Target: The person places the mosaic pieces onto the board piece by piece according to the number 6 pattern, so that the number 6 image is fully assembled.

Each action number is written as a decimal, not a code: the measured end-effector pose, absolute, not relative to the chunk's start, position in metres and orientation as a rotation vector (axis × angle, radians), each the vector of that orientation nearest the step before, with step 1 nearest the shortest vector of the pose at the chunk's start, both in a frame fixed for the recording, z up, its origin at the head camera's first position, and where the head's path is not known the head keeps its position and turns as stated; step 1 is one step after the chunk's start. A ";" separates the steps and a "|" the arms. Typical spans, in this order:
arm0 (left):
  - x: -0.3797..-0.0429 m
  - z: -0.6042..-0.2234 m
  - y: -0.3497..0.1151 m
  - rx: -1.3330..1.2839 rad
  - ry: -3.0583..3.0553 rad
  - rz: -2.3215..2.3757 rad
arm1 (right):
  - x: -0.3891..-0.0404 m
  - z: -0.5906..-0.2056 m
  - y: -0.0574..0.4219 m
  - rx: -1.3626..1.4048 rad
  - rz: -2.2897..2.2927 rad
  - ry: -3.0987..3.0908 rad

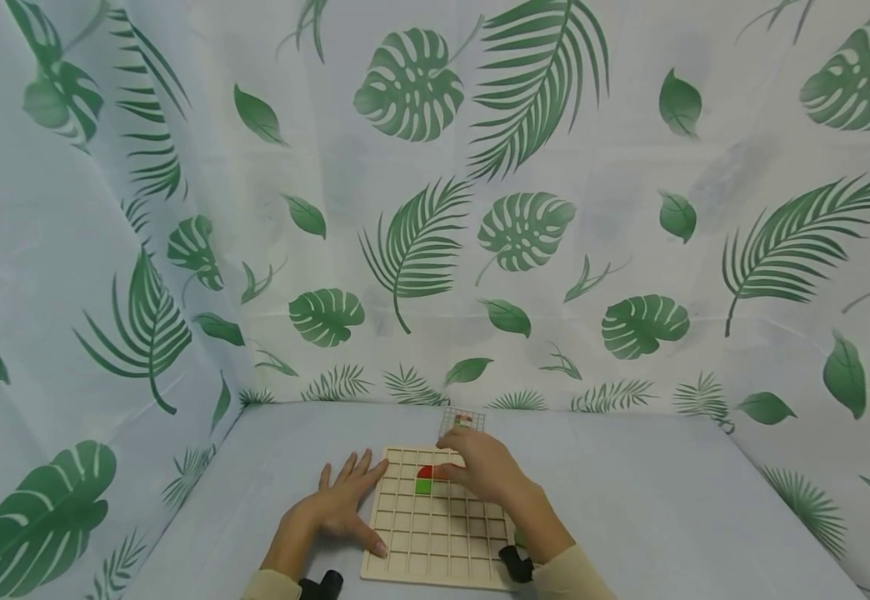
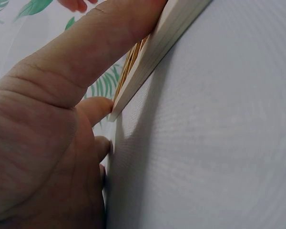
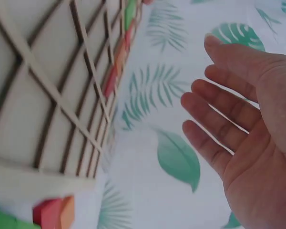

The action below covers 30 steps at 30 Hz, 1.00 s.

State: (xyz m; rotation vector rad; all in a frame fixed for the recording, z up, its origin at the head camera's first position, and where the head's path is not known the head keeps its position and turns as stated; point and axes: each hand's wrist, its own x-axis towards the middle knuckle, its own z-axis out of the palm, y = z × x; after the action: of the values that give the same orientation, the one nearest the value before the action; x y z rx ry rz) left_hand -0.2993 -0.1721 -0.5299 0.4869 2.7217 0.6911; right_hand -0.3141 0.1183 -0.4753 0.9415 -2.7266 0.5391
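Backdrop: pale fabric printed with green leaves, behind a light table.
Grid board: a wooden board lies flat on the table, raised strips dividing it into square cells.
Left hand: unclenched, fingers spread, this hand rests its thumb on the board near the near-left corner; its index fingertip touches the left edge close to the far-left corner.
Right hand: loose and holding nothing, this hand hovers over the board's far-right part, its fingers apart from the wood in the right wrist view.
Filled cells: a red piece and a green piece sit toward the far edge, left of the right thumb.
Right wrist view only: an orange piece and a second red piece in the grid, largely hidden by the hand from the head; also a loose red block and loose orange block just beside the board's right edge.
Pattern card: a small gridded card beyond the far edge, seen from the head.
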 end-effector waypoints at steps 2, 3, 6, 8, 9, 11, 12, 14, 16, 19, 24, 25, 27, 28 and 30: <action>-0.299 -0.530 -0.172 0.487 2.721 0.687 | -0.314 -0.473 0.126 0.907 0.580 -2.751; -0.299 -0.530 -0.172 0.486 2.720 0.686 | -0.313 -0.472 0.130 0.886 0.602 -2.764; -0.299 -0.530 -0.172 0.485 2.721 0.690 | -0.313 -0.468 0.142 0.825 0.671 -2.790; -0.299 -0.529 -0.172 0.485 2.719 0.697 | -0.313 -0.467 0.150 0.788 0.712 -2.805; -0.299 -0.529 -0.172 0.485 2.718 0.701 | -0.313 -0.467 0.153 0.774 0.726 -2.808; -0.299 -0.529 -0.172 0.483 2.716 0.704 | -0.314 -0.466 0.159 0.747 0.758 -2.812; -0.299 -0.529 -0.173 0.484 2.717 0.701 | -0.315 -0.466 0.162 0.734 0.759 -2.814; -0.300 -0.530 -0.173 0.481 2.717 0.699 | -0.316 -0.466 0.166 0.713 0.755 -2.817; -0.301 -0.531 -0.173 0.483 2.719 0.701 | -0.317 -0.467 0.170 0.700 0.750 -2.818; -0.302 -0.532 -0.173 0.479 2.719 0.704 | -0.318 -0.467 0.174 0.691 0.753 -2.831; -0.301 -0.533 -0.172 0.472 2.724 0.705 | -0.319 -0.468 0.179 0.686 0.776 -2.856; -0.301 -0.533 -0.172 0.472 2.724 0.706 | -0.319 -0.468 0.180 0.681 0.778 -2.858; -0.301 -0.533 -0.171 0.473 2.724 0.705 | -0.319 -0.468 0.182 0.666 0.800 -2.870; -0.301 -0.533 -0.171 0.473 2.724 0.706 | -0.320 -0.468 0.183 0.656 0.807 -2.877; -0.301 -0.532 -0.172 0.474 2.723 0.701 | -0.320 -0.469 0.184 0.635 0.829 -2.890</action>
State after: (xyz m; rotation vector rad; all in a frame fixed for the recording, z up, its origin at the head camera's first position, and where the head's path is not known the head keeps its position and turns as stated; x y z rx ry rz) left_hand -0.3008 -0.1716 -0.5322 0.4741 2.7231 0.7008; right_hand -0.3202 0.1844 -0.4690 0.6346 -2.8902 0.8291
